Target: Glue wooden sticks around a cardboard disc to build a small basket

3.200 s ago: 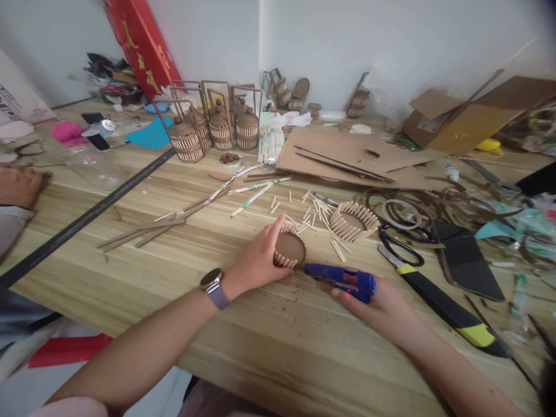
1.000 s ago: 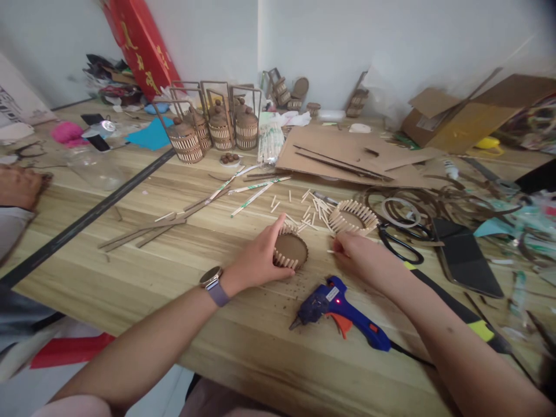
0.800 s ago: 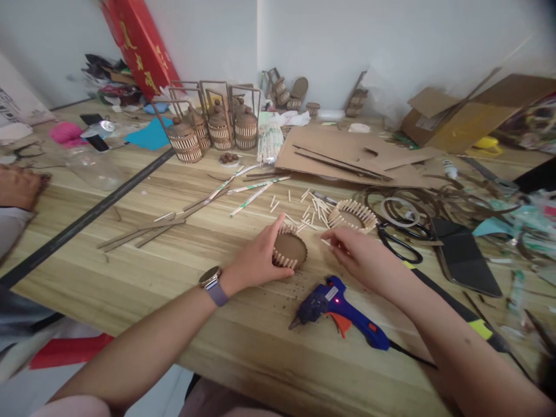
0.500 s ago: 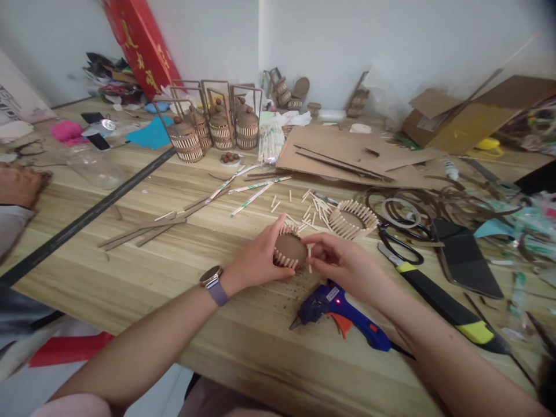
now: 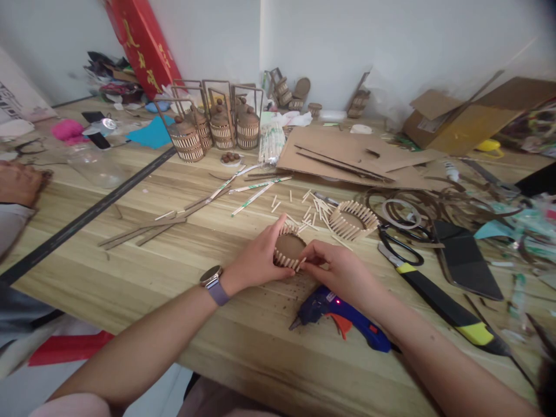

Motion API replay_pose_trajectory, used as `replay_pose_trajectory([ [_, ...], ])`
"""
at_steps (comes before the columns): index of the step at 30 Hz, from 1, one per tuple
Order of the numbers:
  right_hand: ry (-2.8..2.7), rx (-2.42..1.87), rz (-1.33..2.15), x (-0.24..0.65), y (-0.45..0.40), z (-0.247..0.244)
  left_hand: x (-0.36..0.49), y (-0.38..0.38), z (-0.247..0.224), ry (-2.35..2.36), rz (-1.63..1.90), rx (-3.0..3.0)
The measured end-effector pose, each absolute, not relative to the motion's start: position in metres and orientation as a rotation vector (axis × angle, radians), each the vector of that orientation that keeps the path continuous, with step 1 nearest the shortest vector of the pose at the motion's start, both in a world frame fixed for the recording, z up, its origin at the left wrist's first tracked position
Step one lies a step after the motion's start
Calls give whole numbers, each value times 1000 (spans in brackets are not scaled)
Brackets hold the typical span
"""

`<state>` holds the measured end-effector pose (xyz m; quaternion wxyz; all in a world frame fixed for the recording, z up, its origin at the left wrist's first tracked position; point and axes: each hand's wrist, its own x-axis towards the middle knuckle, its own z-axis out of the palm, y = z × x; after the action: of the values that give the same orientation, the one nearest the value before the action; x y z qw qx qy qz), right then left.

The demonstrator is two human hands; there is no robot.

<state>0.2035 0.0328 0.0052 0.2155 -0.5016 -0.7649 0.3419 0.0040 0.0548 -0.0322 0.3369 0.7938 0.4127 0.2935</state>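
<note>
A round brown cardboard disc ringed with short wooden sticks (image 5: 290, 247) rests on the table, with my left hand (image 5: 259, 255) gripping its left side between thumb and fingers. My right hand (image 5: 332, 265) pinches a short wooden stick (image 5: 303, 263) against the disc's right edge. Just below that hand lies a blue glue gun (image 5: 343, 315) with a lit red light and an orange trigger. A similar ring of sticks (image 5: 354, 220) stands beyond my right hand, next to a pile of loose short sticks (image 5: 315, 208).
Finished small baskets with handles (image 5: 217, 124) stand at the back left. A cardboard sheet (image 5: 339, 153) lies at the back. On the right are scissors (image 5: 406, 249), a yellow-black cutter (image 5: 443, 301) and a phone (image 5: 467, 258). Another person's hand (image 5: 19, 184) rests at the far left.
My right hand has moved slightly left and brought the stick from beside the disc onto its right edge. My left hand and the disc have stayed put.
</note>
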Motion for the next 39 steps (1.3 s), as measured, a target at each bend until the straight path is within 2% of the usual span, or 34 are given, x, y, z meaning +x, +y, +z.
replay_pose_trajectory([
  [15,-2327,-1402,690,200,30,2,4,55,-31,1073,751,2081],
  [39,-2427,-1392,614,199,29,1,6,54,-30,1093,747,2132],
])
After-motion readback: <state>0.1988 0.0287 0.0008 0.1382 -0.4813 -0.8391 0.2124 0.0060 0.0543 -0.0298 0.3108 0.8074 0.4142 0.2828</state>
